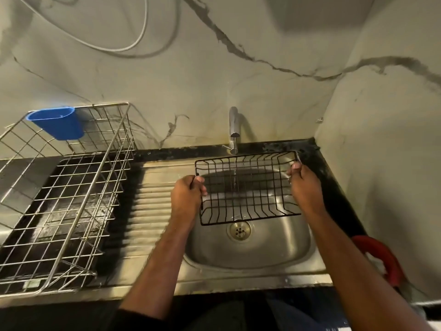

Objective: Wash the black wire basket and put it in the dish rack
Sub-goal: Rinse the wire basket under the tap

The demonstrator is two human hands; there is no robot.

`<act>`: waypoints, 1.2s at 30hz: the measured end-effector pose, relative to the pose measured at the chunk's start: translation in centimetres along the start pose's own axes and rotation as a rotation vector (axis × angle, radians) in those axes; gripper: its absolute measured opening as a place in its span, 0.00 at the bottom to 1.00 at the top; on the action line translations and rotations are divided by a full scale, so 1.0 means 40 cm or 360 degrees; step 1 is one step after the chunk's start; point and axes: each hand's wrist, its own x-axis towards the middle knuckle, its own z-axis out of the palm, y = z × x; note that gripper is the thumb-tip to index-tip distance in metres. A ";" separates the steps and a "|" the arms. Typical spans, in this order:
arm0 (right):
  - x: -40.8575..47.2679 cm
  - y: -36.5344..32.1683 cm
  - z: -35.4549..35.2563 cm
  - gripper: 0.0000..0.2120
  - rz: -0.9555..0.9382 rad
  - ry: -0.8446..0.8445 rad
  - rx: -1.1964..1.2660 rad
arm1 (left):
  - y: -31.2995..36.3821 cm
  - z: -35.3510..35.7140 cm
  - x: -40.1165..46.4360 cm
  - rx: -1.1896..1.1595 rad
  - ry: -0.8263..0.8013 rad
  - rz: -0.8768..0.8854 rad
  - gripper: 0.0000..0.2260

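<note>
I hold the black wire basket (248, 187) over the steel sink (274, 249), under the tap (233, 130). A thin stream of water runs from the tap through the basket's middle. My left hand (187, 194) grips the basket's left rim. My right hand (304, 185) grips its right rim near the far corner. The basket is tilted, its open side facing me. The silver wire dish rack (62, 201) stands on the counter to the left, with nothing in it.
A blue plastic cup holder (57, 124) hangs on the rack's back rim. The ribbed steel drainboard (152, 201) lies between rack and sink. A red object (381, 256) sits at the counter's right edge. Marble wall closes the back and right.
</note>
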 end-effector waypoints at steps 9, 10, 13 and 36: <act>-0.005 -0.012 0.006 0.22 -0.0122 0.0070 -0.0049 | -0.004 -0.017 0.001 -0.0021 0.0057 0.0065 0.11; -0.004 -0.016 0.007 0.21 -0.0105 0.0054 -0.0037 | -0.004 -0.018 0.003 -0.0025 0.0055 0.0063 0.11; 0.004 0.004 0.014 0.20 -0.0091 0.0017 0.0017 | -0.016 -0.017 0.007 -0.0096 0.0065 0.0003 0.11; 0.011 -0.012 -0.021 0.28 0.0490 -0.0611 0.0880 | 0.001 -0.095 0.002 -0.0264 -0.0470 -0.0200 0.08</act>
